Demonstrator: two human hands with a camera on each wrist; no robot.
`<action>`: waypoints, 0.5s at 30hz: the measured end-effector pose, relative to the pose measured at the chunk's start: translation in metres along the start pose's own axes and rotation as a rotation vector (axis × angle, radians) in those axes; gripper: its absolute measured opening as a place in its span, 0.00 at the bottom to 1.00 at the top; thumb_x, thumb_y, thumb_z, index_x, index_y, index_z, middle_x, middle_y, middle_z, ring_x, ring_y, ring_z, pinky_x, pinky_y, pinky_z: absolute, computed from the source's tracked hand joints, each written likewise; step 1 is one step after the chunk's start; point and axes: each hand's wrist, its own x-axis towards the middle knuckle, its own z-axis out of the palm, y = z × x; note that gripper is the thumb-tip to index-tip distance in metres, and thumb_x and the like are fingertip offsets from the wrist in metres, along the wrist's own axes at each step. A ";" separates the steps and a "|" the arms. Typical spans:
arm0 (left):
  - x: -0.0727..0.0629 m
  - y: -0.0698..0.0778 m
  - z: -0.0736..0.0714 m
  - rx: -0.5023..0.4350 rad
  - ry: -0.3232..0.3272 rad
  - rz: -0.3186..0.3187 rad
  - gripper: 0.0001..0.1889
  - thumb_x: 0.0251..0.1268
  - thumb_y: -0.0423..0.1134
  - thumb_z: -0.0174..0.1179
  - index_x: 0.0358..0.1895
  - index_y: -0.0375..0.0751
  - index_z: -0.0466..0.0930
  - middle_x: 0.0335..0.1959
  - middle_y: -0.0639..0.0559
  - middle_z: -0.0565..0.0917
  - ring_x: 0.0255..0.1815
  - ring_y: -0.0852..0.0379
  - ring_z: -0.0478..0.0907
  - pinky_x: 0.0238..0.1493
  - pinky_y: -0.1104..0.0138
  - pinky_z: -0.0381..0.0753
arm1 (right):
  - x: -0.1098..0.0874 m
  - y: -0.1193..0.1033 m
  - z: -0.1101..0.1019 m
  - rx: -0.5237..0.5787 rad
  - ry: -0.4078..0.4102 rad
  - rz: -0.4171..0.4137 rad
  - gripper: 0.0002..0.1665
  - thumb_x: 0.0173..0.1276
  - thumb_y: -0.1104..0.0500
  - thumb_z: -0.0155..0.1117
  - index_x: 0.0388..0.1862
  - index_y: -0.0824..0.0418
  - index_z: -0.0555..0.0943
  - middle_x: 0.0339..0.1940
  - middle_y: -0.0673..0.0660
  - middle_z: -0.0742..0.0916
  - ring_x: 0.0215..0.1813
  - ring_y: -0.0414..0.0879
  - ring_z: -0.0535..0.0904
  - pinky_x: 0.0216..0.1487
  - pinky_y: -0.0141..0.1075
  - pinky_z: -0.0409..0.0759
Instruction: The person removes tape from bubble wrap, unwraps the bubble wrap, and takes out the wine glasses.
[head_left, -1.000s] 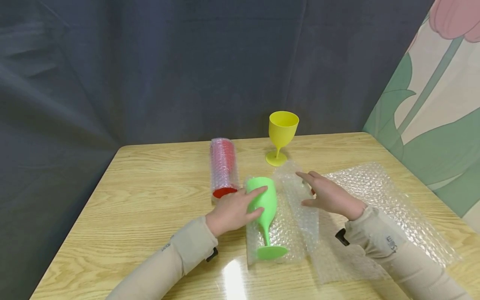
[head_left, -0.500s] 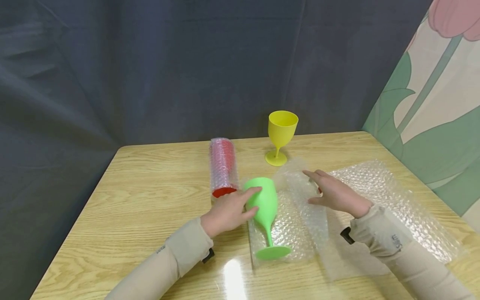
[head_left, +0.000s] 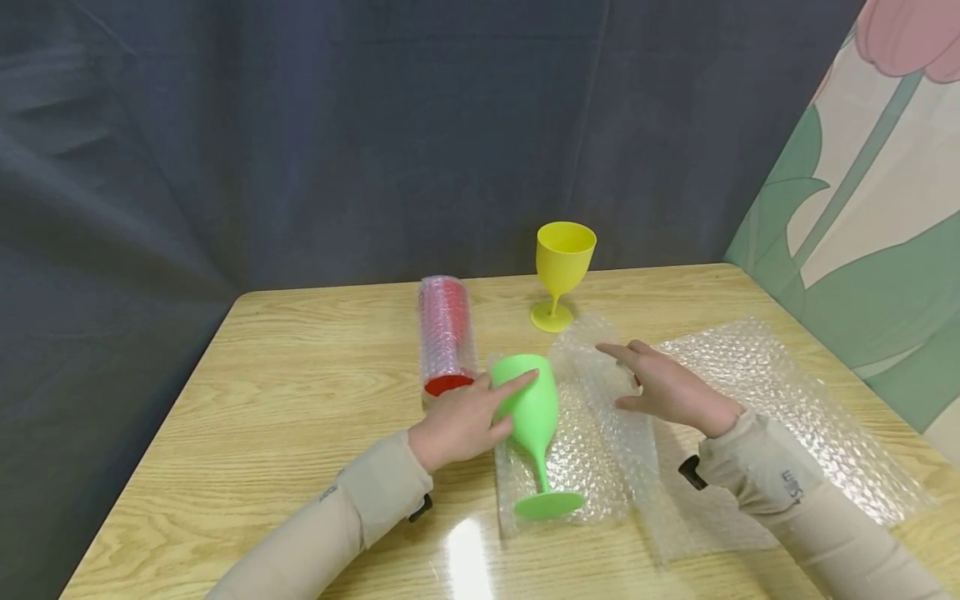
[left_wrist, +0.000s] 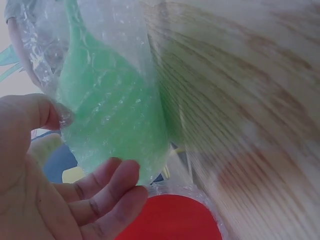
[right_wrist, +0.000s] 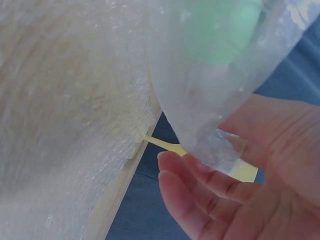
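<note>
A green goblet (head_left: 531, 400) lies on a sheet of bubble wrap (head_left: 577, 467), its rim away from me and its foot nearest. My left hand (head_left: 461, 421) grips its bowl from the left, index finger stretched across it. Through the wrap, the left wrist view shows the green bowl between thumb and fingers (left_wrist: 125, 182). To the right, my right hand (head_left: 671, 390) pinches a raised edge of the wrap. In the right wrist view that edge (right_wrist: 212, 150) bunches between thumb and fingers. The goblet's underside is hidden in the head view.
A red cup (head_left: 447, 333) rolled in bubble wrap lies left of the green goblet, close to my left hand. Behind stands a yellow goblet (head_left: 562, 267), upright. More bubble wrap (head_left: 765, 400) spreads under my right forearm. A dark curtain (head_left: 375, 150) hangs past the table's back edge.
My right hand has shifted slightly right with the raised wrap edge. The goblet's foot has moved a little right. My left index finger drew back, then stretched over the bowl again.
</note>
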 end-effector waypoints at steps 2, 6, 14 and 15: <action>0.001 0.000 0.000 0.009 -0.007 0.012 0.32 0.66 0.43 0.49 0.72 0.65 0.52 0.43 0.42 0.78 0.12 0.65 0.57 0.12 0.74 0.62 | 0.000 0.001 0.001 0.006 -0.002 -0.008 0.44 0.48 0.65 0.73 0.65 0.66 0.66 0.37 0.61 0.77 0.28 0.41 0.70 0.27 0.29 0.69; 0.001 -0.001 0.001 0.008 -0.022 0.016 0.32 0.65 0.43 0.50 0.72 0.63 0.54 0.29 0.50 0.74 0.16 0.63 0.60 0.14 0.73 0.65 | -0.001 0.003 0.002 -0.007 -0.009 -0.026 0.43 0.48 0.66 0.73 0.65 0.67 0.67 0.36 0.62 0.77 0.28 0.41 0.71 0.27 0.29 0.70; -0.002 -0.003 0.000 -0.010 -0.007 0.005 0.29 0.66 0.43 0.49 0.71 0.58 0.58 0.25 0.53 0.72 0.18 0.62 0.61 0.15 0.73 0.62 | -0.002 0.008 0.001 -0.016 -0.085 0.007 0.45 0.47 0.66 0.72 0.65 0.72 0.65 0.37 0.64 0.77 0.29 0.43 0.70 0.29 0.30 0.72; -0.001 -0.003 0.000 -0.012 -0.006 0.001 0.28 0.67 0.45 0.48 0.70 0.57 0.58 0.28 0.52 0.75 0.18 0.62 0.61 0.14 0.73 0.63 | -0.002 0.010 0.001 -0.013 -0.098 0.014 0.45 0.47 0.66 0.72 0.65 0.72 0.65 0.38 0.65 0.77 0.29 0.43 0.71 0.30 0.31 0.73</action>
